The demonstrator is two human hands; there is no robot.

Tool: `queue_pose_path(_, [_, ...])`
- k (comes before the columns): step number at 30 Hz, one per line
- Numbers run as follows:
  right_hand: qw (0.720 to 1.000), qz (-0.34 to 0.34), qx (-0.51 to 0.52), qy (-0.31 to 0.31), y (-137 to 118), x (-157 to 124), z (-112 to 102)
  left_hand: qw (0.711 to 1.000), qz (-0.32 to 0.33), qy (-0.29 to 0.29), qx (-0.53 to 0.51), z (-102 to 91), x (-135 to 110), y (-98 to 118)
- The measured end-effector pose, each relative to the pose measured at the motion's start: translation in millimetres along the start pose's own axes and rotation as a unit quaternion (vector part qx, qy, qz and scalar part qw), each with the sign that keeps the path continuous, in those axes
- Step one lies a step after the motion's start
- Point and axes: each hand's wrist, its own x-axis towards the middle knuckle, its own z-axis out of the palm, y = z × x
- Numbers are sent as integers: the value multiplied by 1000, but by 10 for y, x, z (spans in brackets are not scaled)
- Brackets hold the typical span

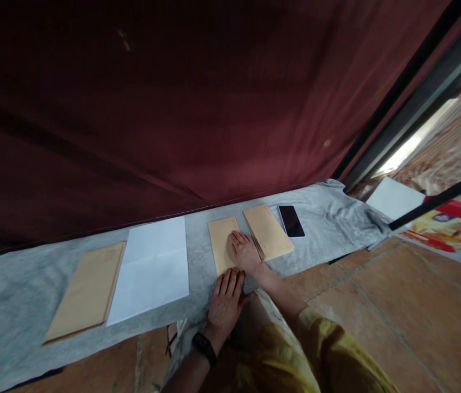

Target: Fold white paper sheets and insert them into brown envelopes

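A small tan envelope [221, 240] lies on the grey cloth [13, 300] in front of me. My right hand [245, 252] lies on it with its fingers flat, pressing down. My left hand [225, 300], a black watch on its wrist, rests flat with fingers together on the cloth at the envelope's near end. A stack of similar tan envelopes [269, 231] sits just right of my right hand. Left of the envelope are a white sheet of paper [152, 267] and a large tan envelope [87, 292].
A black phone [291, 221] lies on the cloth beyond the stack. A dark red curtain [173, 98] hangs behind the cloth. Terracotta floor tiles [397, 305] spread to the right, with a white sheet [394, 197] and a colourful printed poster [451, 229].
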Motion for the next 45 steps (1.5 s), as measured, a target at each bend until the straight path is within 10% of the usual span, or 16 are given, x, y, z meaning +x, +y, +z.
queue_pose_path(8, [1000, 18, -1, 2, -5, 234, -21, 1000, -1, -5, 6, -35, 51, -9])
queue_pose_path(26, [996, -44, 41, 69, -39, -1131, -126, 998, -15, -35, -54, -148, 100, -134])
queue_pose_path(37, [997, -43, 35, 53, -66, -1337, -150, 998, -25, -7, -55, 5, 711, -318])
queue_pose_path(45, [997, -30, 32, 58, -42, -1458, -164, 992, -122, 15, -27, -26, 312, -499])
